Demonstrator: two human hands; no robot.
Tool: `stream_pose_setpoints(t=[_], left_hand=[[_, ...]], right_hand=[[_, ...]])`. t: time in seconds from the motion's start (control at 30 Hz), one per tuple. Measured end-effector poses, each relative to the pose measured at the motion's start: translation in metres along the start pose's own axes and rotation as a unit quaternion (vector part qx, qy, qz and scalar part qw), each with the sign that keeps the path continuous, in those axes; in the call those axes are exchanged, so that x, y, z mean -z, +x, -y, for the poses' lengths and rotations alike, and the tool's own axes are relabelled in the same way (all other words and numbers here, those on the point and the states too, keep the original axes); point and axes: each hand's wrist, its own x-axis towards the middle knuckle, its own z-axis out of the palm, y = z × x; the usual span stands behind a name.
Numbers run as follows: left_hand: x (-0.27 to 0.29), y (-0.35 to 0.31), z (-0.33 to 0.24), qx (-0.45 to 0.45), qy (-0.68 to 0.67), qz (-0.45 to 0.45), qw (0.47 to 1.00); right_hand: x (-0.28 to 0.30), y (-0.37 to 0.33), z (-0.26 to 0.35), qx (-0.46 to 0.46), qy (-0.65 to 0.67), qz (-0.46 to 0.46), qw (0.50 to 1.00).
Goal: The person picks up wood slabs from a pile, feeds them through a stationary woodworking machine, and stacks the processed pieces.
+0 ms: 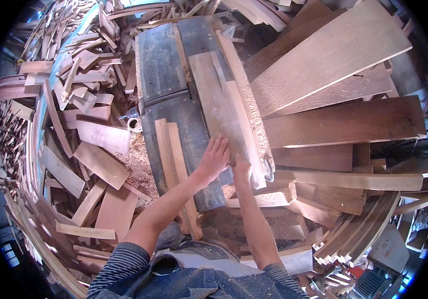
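A long pale wooden board (209,92) lies lengthwise on the dark metal table (161,65) of a woodworking machine. My left hand (215,158) rests on top of this board near its close end, fingers stretched out flat. Just to the right, my right hand (242,168) is closed at the board's near end, thumb forward; its fingertips are partly hidden. Along the board's right side runs a lighter wooden strip (244,132). Two narrow wooden strips (174,159) lie side by side on the table, left of my left forearm.
A sawdust-covered ledge (246,99) borders the machine on the right. Beyond it wide planks (343,122) are stacked, fanning outward. Offcuts (102,164) pile up on the left, with sawdust (142,167) beside the table. A grey machine (389,249) stands at the lower right.
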Motion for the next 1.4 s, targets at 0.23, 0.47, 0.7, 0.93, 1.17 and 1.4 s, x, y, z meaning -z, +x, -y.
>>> stream_pose_setpoints(t=[0.23,0.47,0.7,0.93,1.17,1.4], left_hand=[[-0.001,0.01,0.017,-0.01,0.025,-0.008,1.0],[-0.005,0.019,0.032,-0.012,0.031,-0.026,0.999],[-0.003,0.023,0.049,0.002,0.038,-0.017,0.999],[-0.014,0.042,0.059,0.001,0.033,-0.012,0.999],[-0.009,0.048,0.074,0.013,0.047,0.014,0.999],[-0.004,0.051,0.089,0.017,0.093,0.023,0.995]], right_hand=[[-0.014,0.014,0.003,0.001,0.008,0.004,1.0],[-0.017,0.016,0.034,-0.041,-0.023,0.034,0.998],[-0.029,0.018,0.059,-0.082,-0.102,0.071,0.989],[-0.039,0.057,0.025,0.04,-0.041,0.062,0.996],[-0.047,0.046,0.071,-0.077,-0.03,0.103,0.991],[-0.005,0.04,0.097,0.258,-0.237,-0.004,0.937]])
